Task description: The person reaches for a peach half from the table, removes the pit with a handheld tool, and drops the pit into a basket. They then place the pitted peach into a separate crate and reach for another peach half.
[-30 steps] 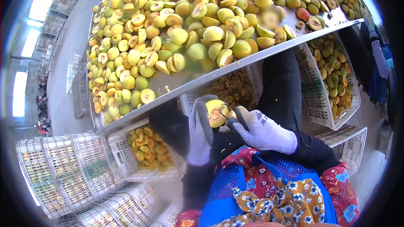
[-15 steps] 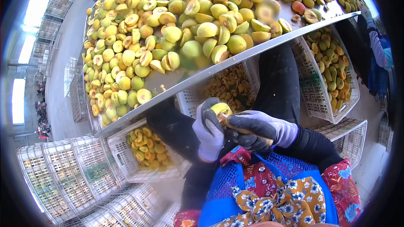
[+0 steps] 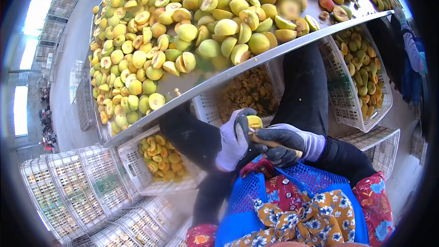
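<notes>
My left hand [image 3: 234,139], in a lilac and dark grey glove, is closed around a yellow-green apricot piece [image 3: 254,121] above my lap. My right hand [image 3: 288,142], gloved alike, grips a small pitting tool with a wooden handle [image 3: 298,154] whose end sticks out below the fingers. Its working end meets the fruit between the two hands, partly hidden by my fingers. Beyond them, a metal-edged table [image 3: 219,80] bears a heap of halved and whole apricots [image 3: 183,32]. Below its edge stands a crate with pit-like scraps [image 3: 249,91].
Crates of apricot halves stand at left [image 3: 162,158] and right [image 3: 363,73]. White plastic crates [image 3: 75,187] are at lower left, and another crate [image 3: 382,148] lies at right. Another person's sleeve [image 3: 411,48] shows at the far right. The table edge runs just ahead of my hands.
Both hands have shifted slightly to the right, still together. The apricot piece has turned in my left hand, showing more of its yellow side.
</notes>
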Demonstrator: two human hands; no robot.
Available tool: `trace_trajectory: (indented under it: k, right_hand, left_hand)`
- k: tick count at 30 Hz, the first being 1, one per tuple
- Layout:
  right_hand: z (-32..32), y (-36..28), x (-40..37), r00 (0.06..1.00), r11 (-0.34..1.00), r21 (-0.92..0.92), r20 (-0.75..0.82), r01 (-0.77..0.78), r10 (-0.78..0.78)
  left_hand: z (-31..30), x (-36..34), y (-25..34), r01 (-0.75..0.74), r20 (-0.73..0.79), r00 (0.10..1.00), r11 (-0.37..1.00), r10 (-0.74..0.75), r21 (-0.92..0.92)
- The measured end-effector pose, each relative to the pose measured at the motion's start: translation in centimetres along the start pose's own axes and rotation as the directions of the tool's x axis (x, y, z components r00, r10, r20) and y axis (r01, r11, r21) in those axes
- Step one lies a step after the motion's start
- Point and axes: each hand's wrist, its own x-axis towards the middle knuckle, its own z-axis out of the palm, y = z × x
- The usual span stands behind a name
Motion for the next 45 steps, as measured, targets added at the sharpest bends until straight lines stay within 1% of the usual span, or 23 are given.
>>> trace_trajectory:
  k: [2, 5, 9, 10, 11, 13, 15, 18, 20, 21, 23, 24, 28, 29, 31, 32, 34, 36, 37, 38, 39, 43, 45]
  right_hand:
    - [-0.9, 0.2, 0.2, 0.987, 0.972, 0.21, 0.141, -0.105, 0.076]
    - [-1.3, 0.4, 0.2, 0.971, 0.971, 0.202, 0.226, -0.131, 0.084]
    - [2.2, 0.0, -0.5, 0.98, 0.985, -0.056, 0.124, 0.163, -0.155]
    - [1.2, -0.8, -0.8, 0.978, 0.985, -0.035, 0.129, 0.171, -0.165]
    - [0.9, -1.5, -1.1, 0.982, 0.984, 0.077, 0.09, 0.16, -0.167]
    - [-0.5, -2.4, -1.4, 0.98, 0.98, 0.022, 0.023, 0.195, -0.196]
    - [-0.8, -2.7, -1.2, 0.978, 0.978, -0.052, -0.043, 0.202, -0.204]
    - [-0.9, -2.9, -0.5, 0.978, 0.976, -0.112, -0.074, 0.188, -0.197]
    - [-0.7, -3.0, 0.0, 0.976, 0.967, -0.174, -0.08, 0.187, -0.203]
    - [-0.5, -3.0, 0.1, 0.971, 0.961, -0.208, -0.111, 0.183, -0.21]
    - [0.3, -2.9, 0.3, 0.959, 0.945, -0.276, -0.169, 0.177, -0.229]
    - [1.0, -2.6, 0.4, 0.92, 0.897, -0.393, -0.238, 0.201, -0.311]
    - [2.8, -2.1, -0.1, 0.862, 0.811, -0.558, -0.309, 0.178, -0.402]
    - [2.7, -2.1, 0.0, 0.841, 0.741, -0.648, -0.293, 0.176, -0.455]
    - [2.3, -1.8, 0.4, 0.799, 0.583, -0.797, -0.242, 0.16, -0.55]
    - [2.0, -1.7, 0.7, 0.771, 0.445, -0.884, -0.181, 0.145, -0.61]
    - [2.2, -1.5, 1.5, 0.714, 0.115, -0.99, -0.022, 0.082, -0.699]
    - [3.8, -1.2, 1.9, 0.641, -0.254, -0.966, 0.166, -0.046, -0.75]
    - [4.7, -1.1, 2.1, 0.609, -0.431, -0.893, 0.271, -0.129, -0.746]
    - [5.0, -1.4, 2.1, 0.662, -0.469, -0.87, 0.263, -0.152, -0.702]
    - [5.0, -1.3, 2.2, 0.653, -0.465, -0.867, 0.248, -0.18, -0.716]
    - [4.0, -0.8, 2.1, 0.619, -0.489, -0.832, 0.244, -0.261, -0.746]
    - [4.3, -0.4, 1.9, 0.62, -0.472, -0.829, 0.206, -0.301, -0.757]
  left_hand:
    - [0.1, -0.1, -0.5, 0.038, 0.016, 0.999, 0.966, -0.035, -0.257]
    - [-0.1, 0.0, -0.3, 0.216, 0.131, 0.976, 0.834, -0.173, -0.507]
    - [-1.6, -1.2, -0.6, 0.141, -0.296, 0.939, 0.981, -0.176, -0.135]
    - [-3.6, -1.7, 0.4, 0.281, -0.419, 0.882, 0.955, -0.215, 0.1]
    - [-6.5, -2.2, 1.5, 0.434, -0.546, 0.808, 0.849, -0.219, 0.302]
    - [-11.6, -3.3, 2.6, 0.605, -0.621, 0.783, 0.274, -0.034, 0.748]
    - [-15.9, -4.1, 2.0, 0.787, -0.804, 0.572, -0.167, -0.16, 0.593]
    - [-18.7, -2.2, 1.3, 0.617, -0.594, 0.781, -0.384, 0.192, 0.687]
    - [-19.0, 3.1, 1.0, 0.494, -0.492, 0.852, 0.041, 0.179, 0.869]
    - [-18.2, 6.2, 1.0, 0.362, -0.382, 0.904, 0.132, 0.191, 0.923]
    - [-17.1, 11.6, -0.8, 0.02, -0.025, 0.984, 0.029, 0.174, 0.999]
    - [-16.8, 13.2, -2.5, -0.037, 0.043, 0.994, -0.061, 0.102, 0.997]
    - [-17.1, 14.1, -2.6, -0.066, 0.058, 0.985, 0.042, 0.163, 0.997]
    - [-16.9, 13.4, -2.3, 0.025, -0.071, 0.986, 0.282, 0.154, 0.959]
    - [-16.1, 11.5, -1.6, 0.189, -0.299, 0.953, 0.689, 0.042, 0.7]
    - [-15.0, 10.4, -0.5, 0.171, -0.348, 0.933, 0.746, 0.087, 0.644]
    - [-11.9, 8.6, 0.1, 0.149, -0.378, 0.914, 0.989, -0.145, -0.018]
    - [-9.9, 7.0, 2.1, 0.295, -0.2, 0.89, 0.851, -0.41, -0.435]
    - [-9.0, 6.2, 3.3, 0.461, -0.058, 0.835, 0.752, -0.548, -0.472]
    - [-7.9, 5.5, 3.0, 0.458, -0.013, 0.849, 0.748, -0.528, -0.48]
    - [-5.7, 5.0, 2.8, 0.325, -0.116, 0.909, 0.854, -0.4, -0.406]
    - [-2.8, 2.7, 2.1, 0.345, 0.011, 0.892, 0.665, -0.452, -0.663]
    - [-1.8, 2.0, 3.2, 0.381, 0.012, 0.865, 0.64, -0.502, -0.668]
